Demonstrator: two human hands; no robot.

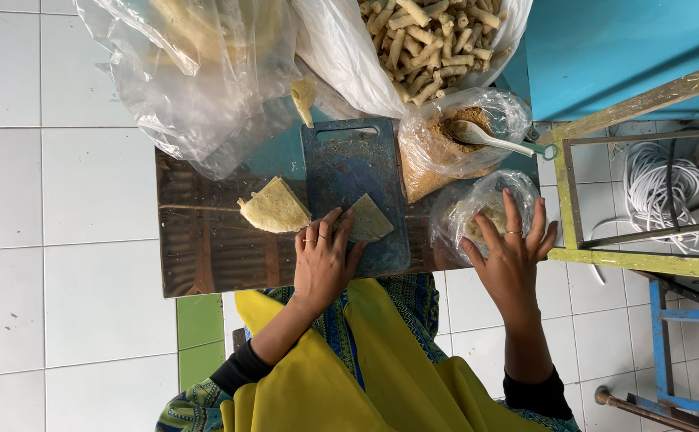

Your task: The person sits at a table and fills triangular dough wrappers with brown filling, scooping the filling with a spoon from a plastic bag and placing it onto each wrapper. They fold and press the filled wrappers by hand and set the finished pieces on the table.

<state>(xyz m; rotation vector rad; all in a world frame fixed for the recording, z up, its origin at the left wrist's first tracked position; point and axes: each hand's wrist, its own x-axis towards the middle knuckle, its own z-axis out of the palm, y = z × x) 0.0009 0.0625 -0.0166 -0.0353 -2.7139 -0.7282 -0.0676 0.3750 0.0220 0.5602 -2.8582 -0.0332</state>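
— Where is your left hand point(323, 260)?

— Your left hand lies flat on the blue board point(355, 192), fingers point(335, 226) stretched and close together. Their tips press a pale triangular wrapper point(369, 220) that lies on the board's near half. You grip nothing there; the hand only holds the wrapper down.

— And your right hand point(512, 256)?

— It rests spread over a small clear bag point(477, 210) just right of the board, fingers fanned wide and lying on the plastic. Whether they pinch it, I cannot tell.

— What lies around them?

— A stack of wrappers point(275, 207) sits on the worktop point(205, 240), touching the board's left edge. Behind the small bag stands an open bag of brown crumbs point(437, 156) with a white spoon point(485, 138) in it. Farther back, a large bag holds finished rolls point(425, 40), and a crumpled clear bag point(197, 72) lies at the back left, with one wrapper piece point(304, 96) near the board's top edge. A yellow-green frame point(645, 192) stands to your right, on the white tiled floor point(45, 160).
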